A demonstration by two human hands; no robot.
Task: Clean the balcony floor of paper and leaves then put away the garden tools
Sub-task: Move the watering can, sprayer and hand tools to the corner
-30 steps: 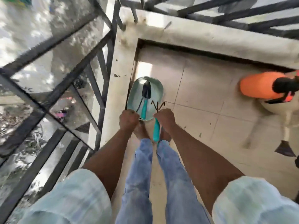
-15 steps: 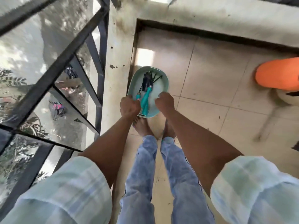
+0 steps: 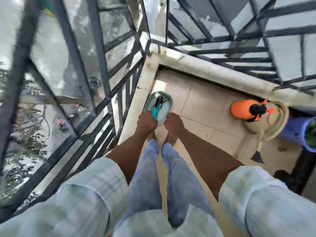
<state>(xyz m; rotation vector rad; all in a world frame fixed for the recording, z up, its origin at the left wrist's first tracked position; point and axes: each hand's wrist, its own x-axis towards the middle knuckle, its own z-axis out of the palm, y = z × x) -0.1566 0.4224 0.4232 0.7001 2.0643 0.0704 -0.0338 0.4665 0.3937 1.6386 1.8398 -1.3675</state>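
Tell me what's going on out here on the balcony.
A person stands in the balcony corner by the railing, looking down, and holds a pale green basin by its near rim, left hand on one side and right hand on the other. Two teal-handled garden tools lie inside it. An orange sprayer and a beige watering can sit on the tiled floor to the right. The visible tiles look mostly free of paper and leaves.
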